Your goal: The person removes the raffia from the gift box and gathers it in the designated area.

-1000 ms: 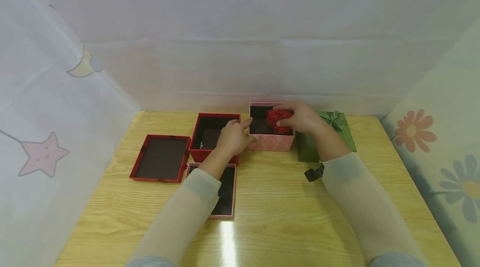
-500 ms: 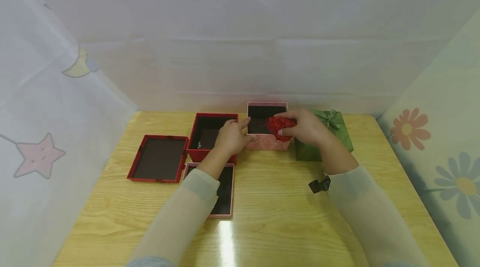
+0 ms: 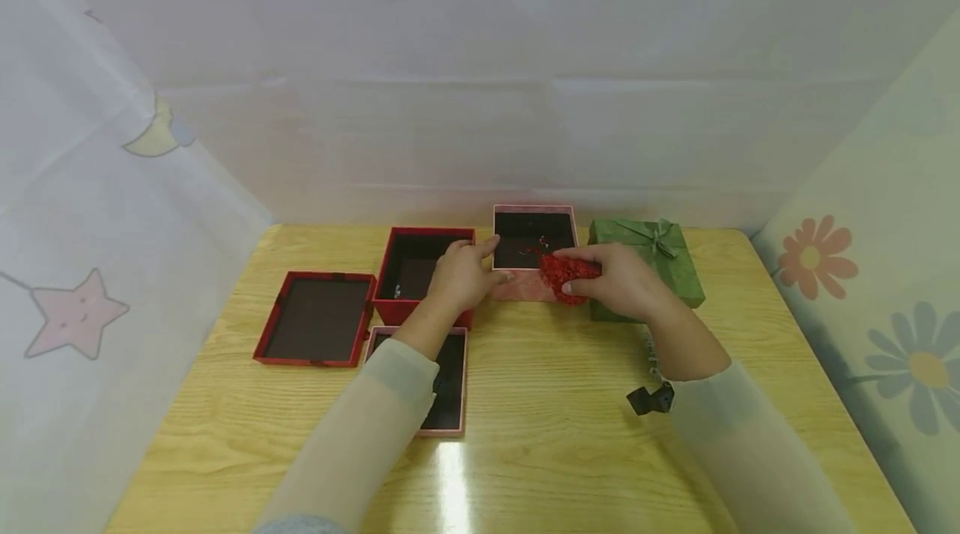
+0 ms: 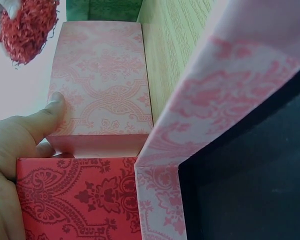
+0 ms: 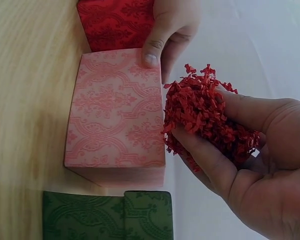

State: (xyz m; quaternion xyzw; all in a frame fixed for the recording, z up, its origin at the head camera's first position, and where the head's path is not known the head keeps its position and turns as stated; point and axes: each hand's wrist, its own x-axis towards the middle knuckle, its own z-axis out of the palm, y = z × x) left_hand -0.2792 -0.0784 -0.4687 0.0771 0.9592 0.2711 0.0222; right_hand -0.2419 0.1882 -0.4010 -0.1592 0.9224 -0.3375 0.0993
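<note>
My right hand [image 3: 626,280] holds a clump of red shredded paper [image 3: 564,274] between thumb and fingers, just in front of the pink box's upper edge. The open pink patterned box [image 3: 517,288] has a dark inside, with a few thin shreds at its bottom. My left hand [image 3: 459,274] grips the pink box's left front corner, its thumb [image 4: 56,107] against the front wall and fingers at the side. In the right wrist view, loose red strands [image 5: 205,75] stick out of the clump, and the palm faces the camera.
An open red box [image 3: 386,311] stands left of the pink box, a small shiny bit inside. A red lid [image 3: 315,317] and pink lid [image 3: 462,417] lie inside-up. A closed green box [image 3: 682,276] with a bow stands right. A black strap [image 3: 651,399] hangs by the right sleeve.
My right hand has lifted the red shredded paper out of the pink box and drawn it forward over the front edge. My left hand stays at the box corner.
</note>
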